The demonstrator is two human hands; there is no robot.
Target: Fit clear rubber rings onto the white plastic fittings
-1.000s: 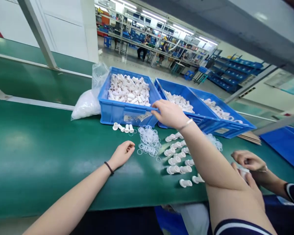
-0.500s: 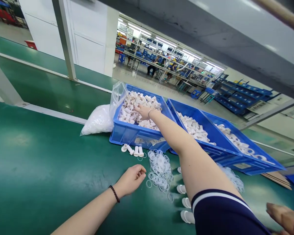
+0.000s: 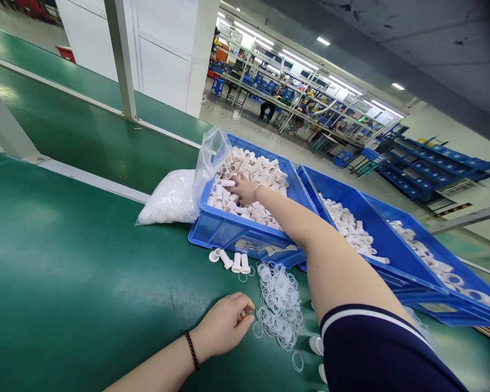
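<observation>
My right hand reaches into the left blue bin, its fingers among many short white plastic tubes; the fingertips are partly hidden there. My left hand hovers low over the green table, fingers curled and slightly apart, holding nothing. Just right of it lies a loose pile of clear rings. Several white flanged tubes lie in front of the bin. Other white pieces stick out beside my right sleeve.
A clear bag of white material leans against the bin's left side. Two more blue bins with white parts stand to the right. Metal posts rise behind the table. People sit at distant workbenches.
My right hand has sunk deeper among the tubes in the bin. The view has shifted, so the bins appear further right and larger. My left hand keeps its curled pose near the rings.
</observation>
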